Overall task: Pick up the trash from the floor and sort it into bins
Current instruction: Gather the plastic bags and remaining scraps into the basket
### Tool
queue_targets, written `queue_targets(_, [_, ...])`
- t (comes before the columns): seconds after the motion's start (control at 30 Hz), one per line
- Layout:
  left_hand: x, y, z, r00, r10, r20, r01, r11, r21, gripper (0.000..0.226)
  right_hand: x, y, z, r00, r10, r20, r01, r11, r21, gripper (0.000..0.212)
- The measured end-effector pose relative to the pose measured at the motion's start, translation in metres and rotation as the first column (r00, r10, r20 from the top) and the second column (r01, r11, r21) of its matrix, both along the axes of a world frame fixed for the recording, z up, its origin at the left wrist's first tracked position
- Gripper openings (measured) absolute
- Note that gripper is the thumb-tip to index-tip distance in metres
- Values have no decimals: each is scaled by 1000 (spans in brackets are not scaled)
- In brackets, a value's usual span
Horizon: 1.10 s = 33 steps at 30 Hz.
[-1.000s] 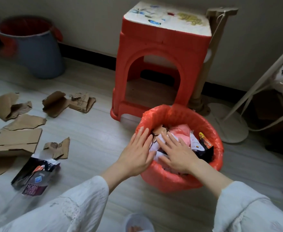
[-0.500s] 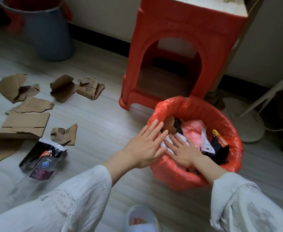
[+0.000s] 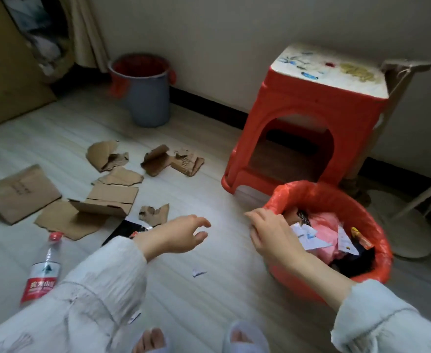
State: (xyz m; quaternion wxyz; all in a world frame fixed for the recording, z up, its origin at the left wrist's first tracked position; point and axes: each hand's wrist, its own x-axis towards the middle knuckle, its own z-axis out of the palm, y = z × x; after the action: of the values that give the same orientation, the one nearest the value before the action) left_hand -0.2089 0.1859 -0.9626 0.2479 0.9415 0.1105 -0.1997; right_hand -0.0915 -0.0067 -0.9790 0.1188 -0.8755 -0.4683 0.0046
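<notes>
A bin with a red bag liner (image 3: 377,225) stands on the floor at the right, filled with paper, pink plastic and wrappers. My right hand (image 3: 273,235) is at its near-left rim, fingers curled over the bag's edge. My left hand (image 3: 181,233) hovers above the floor left of the bin, fingers loosely curled, holding nothing. Torn cardboard pieces (image 3: 112,197) lie scattered on the floor to the left. A plastic bottle with a red label (image 3: 43,273) lies near my left sleeve. A black wrapper (image 3: 124,229) shows partly behind my left forearm. A small paper scrap (image 3: 199,272) lies between my arms.
A grey bin with a red liner (image 3: 143,98) stands by the back wall. A red plastic stool (image 3: 311,118) is just behind the near bin, a white fan base (image 3: 410,230) to its right. A large cardboard sheet (image 3: 2,80) leans at far left. My slippered feet (image 3: 245,337) are below.
My left hand has pulled away from the bin to the left and its fingers have curled. My right hand has moved off the trash to the bin's rim. The view swung left.
</notes>
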Motion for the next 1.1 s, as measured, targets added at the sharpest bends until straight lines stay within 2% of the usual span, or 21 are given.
queue_targets(0.07, [-28, 22, -19, 994, 103, -42, -104, 994, -16, 41, -22, 24, -7, 978, 209, -4, -208, 971, -115, 33])
queue_targets(0.13, [-49, 43, -45, 974, 209, -81, -212, 977, -25, 43, -37, 45, -19, 933, 351, -81, -361, 903, -234, 38])
queue_targets(0.3, [-88, 89, -107, 888, 457, -50, -455, 889, 55, 60, -50, 100, -56, 903, 387, -185, -428, 833, -351, 43])
queue_targets(0.43, [-103, 117, -157, 822, 569, -31, -554, 810, 191, 81, -44, 142, -108, 924, 262, -277, -369, 800, -473, 44])
queue_targets(0.57, [-99, 127, -199, 825, 564, 21, -558, 809, 184, 93, -39, 158, -165, 916, -3, -402, -249, 782, -572, 51])
queue_targets(0.67, [-97, 130, -216, 821, 570, 21, -565, 808, 169, 94, -48, 147, -197, 900, -102, -425, -215, 743, -634, 50])
queue_targets(0.8, [-101, 132, -226, 807, 585, 85, -590, 791, 163, 84, -68, 126, -221, 885, -129, -447, -153, 827, -541, 28])
queue_targets(0.87, [-95, 132, -223, 750, 656, 91, -662, 739, 129, 82, -75, 121, -226, 872, -132, -472, -142, 854, -501, 21])
queue_targets(0.97, [-76, 135, -218, 644, 762, 67, -765, 641, 61, 84, -82, 116, -228, 862, -140, -487, -125, 872, -473, 17])
queue_targets(1.1, [-53, 137, -219, 603, 798, 0, -793, 600, 106, 84, -85, 117, -230, 858, -134, -497, -139, 869, -475, 17])
